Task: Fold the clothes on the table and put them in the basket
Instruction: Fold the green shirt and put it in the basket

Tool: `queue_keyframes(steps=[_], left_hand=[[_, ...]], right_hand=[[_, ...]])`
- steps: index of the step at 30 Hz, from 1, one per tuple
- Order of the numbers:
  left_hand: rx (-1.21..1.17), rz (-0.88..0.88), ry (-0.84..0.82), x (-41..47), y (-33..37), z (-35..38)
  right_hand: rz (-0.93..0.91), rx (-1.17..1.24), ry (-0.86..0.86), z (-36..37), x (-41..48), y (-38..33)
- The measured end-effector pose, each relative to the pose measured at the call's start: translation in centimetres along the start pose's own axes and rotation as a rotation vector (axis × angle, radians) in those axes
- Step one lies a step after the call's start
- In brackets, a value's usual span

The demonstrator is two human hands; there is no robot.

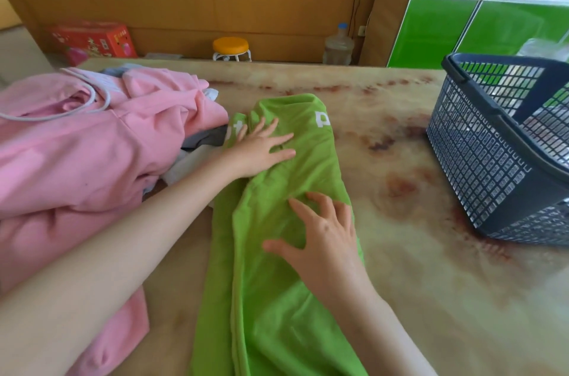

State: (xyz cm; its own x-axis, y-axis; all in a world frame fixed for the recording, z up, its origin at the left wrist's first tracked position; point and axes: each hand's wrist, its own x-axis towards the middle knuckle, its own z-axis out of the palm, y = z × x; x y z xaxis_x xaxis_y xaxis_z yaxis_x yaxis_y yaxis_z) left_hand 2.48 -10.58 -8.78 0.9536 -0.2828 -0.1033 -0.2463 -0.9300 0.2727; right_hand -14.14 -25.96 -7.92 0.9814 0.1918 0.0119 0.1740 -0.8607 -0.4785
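Mid-fold, a left hand (261,151) and right hand (323,240), both flat with fingers spread, press a long lime-green cloth garment (277,314) at the marbled worktop's (415,268) centre; a crosswise fold looks next, before the dark slatted plastic basket (492,160) at 3 o'clock.

Two bare forearms reach forward, palms down. The left forearm (123,237) crosses in from the lower left and ends in the left grip (261,151), which lies flat, its fingers straight and fanned towards the right. The right forearm (378,323) rises from the bottom edge. The right grip (323,240) sits nearer the body, fingers spread and slightly arched, the thumb (277,248) stretched out to the left. Neither grip clasps anything.
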Motion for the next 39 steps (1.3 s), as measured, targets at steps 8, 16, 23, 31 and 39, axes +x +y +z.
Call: queue_keyframes(steps=[8,16,23,31,39], left_hand=[[0.126,-0.032,-0.061,-0.5,-0.2,1.6],[-0.031,-0.021,0.068,4.9,1.9,-2.2],[-0.099,-0.060,0.134,11.1,4.2,-1.2],[-0.490,-0.247,0.449,15.5,3.6,-0.2],[-0.716,-0.310,0.605,17.5,4.3,2.8]], right_hand=[[0.001,-0.100,-0.050,1.3,0.4,0.1],[0.365,0.386,0.250,-2.5,2.7,5.6],[0.440,0.630,0.203,-1.8,5.2,6.6],[0.358,0.585,0.229,-1.1,5.7,7.2],[0.355,0.492,0.182,0.0,5.2,7.9]])
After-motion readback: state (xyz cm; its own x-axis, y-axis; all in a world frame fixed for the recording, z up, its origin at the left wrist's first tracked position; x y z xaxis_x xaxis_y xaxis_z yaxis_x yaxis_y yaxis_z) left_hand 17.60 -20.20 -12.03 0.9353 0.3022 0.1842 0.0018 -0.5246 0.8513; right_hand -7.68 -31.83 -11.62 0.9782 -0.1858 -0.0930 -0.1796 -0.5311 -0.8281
